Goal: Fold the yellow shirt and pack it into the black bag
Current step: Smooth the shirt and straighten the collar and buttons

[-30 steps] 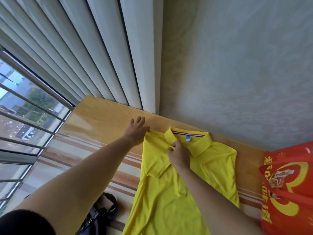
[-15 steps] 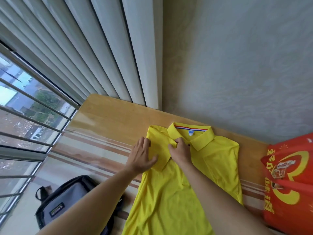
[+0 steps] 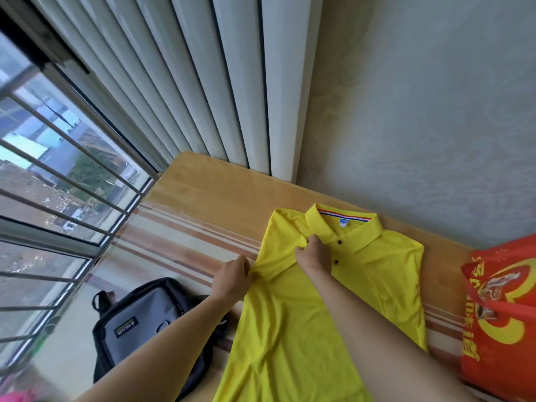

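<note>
At near left the black bag [image 3: 150,329] sits below the table [image 3: 208,195]. The left hand [image 3: 233,278] pinches the sleeve edge of the yellow shirt [image 3: 295,323], spread on the table. The right hand [image 3: 313,253] grips fabric beside the collar. A red bag [image 3: 501,314] stands at right.

The tabletop [image 3: 208,195] lies bare from the window [image 3: 58,175] across to the shirt [image 3: 304,329], giving open room on the left and behind the collar. A wall [image 3: 420,126] and curtain [image 3: 203,82] close off the far edge. On the right a red bag [image 3: 499,320] stands just beside the shirt, leaving a narrow strip of wood between them. A black bag [image 3: 150,323] blocks the near left, below the tabletop edge. Both forearms cross over the shirt's lower half.
</note>
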A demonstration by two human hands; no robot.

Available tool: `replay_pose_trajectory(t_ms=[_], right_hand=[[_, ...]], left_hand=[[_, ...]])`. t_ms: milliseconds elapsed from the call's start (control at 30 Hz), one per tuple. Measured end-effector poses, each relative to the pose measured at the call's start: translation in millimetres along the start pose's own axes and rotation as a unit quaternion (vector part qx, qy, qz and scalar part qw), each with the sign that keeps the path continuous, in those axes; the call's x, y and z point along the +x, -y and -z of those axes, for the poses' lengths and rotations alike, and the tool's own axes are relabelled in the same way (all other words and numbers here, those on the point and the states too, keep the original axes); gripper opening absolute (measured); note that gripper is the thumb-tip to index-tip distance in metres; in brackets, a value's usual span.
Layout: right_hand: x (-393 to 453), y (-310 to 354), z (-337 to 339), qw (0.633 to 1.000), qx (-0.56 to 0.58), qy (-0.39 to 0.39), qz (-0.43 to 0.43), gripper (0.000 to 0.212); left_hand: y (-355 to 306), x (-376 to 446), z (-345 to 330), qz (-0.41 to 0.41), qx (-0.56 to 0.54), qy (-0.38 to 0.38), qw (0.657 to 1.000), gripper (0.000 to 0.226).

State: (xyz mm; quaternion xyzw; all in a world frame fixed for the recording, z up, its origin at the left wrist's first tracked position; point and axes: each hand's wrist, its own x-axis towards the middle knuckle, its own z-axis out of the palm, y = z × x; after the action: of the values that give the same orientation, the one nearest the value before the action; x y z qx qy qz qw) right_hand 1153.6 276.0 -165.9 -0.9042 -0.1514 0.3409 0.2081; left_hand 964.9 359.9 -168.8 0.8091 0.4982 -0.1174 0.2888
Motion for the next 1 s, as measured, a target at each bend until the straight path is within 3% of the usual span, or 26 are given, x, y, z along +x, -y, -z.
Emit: replay_pose_trajectory(t_ms=[100, 200, 267, 367, 533, 667, 767, 833, 1000], right_hand=[[-2.3, 14.7, 4.0, 0.993, -0.061, -0.093, 0.026, 0.032], [10.6, 31.7, 9.5, 0.973, -0.065, -0.177, 0.131, 0.016], [30.6, 43.4, 10.1, 0.970, -0.047, -0.155, 0.182, 0.014], [53.1, 63.5, 8.1, 0.978, -0.005, -0.058, 0.201, 0.016], [72.3, 89.9, -10.6, 0.993, -0.052, 0.043, 0.098, 0.032], [90.2, 98.8, -20.6, 0.994, 0.029, -0.001, 0.108, 0.015], [89.1, 95.4, -20.7, 0.987, 0.056, -0.036, 0.146, 0.012], [82.0, 86.1, -19.8, 0.977, 0.007, -0.030, 0.211, 0.015], [73.6, 69.2, -15.3, 0.940, -0.149, 0.023, 0.305, 0.015]], left_hand=[[-9.7, 1.9, 6.6, -0.009, -0.002, 0.008, 1.000, 0.020], [-19.8, 10.9, 11.7, 0.004, -0.041, -0.018, 0.999, 0.026], [-25.1, 20.7, 15.5, 0.018, -0.036, -0.013, 0.999, 0.031], [-27.5, 35.6, 19.5, 0.029, -0.023, 0.004, 0.999, 0.031], [-18.9, 47.8, 17.0, 0.036, -0.022, 0.038, 0.998, 0.020], [-11.3, 58.8, 18.6, 0.014, -0.030, 0.050, 0.998, 0.018], [-12.5, 59.6, 19.8, 0.001, -0.029, 0.042, 0.999, 0.039], [-14.8, 57.8, 20.6, -0.011, 0.000, 0.057, 0.998, 0.046], [-21.0, 57.1, 24.0, -0.027, 0.067, 0.092, 0.993, 0.018]])
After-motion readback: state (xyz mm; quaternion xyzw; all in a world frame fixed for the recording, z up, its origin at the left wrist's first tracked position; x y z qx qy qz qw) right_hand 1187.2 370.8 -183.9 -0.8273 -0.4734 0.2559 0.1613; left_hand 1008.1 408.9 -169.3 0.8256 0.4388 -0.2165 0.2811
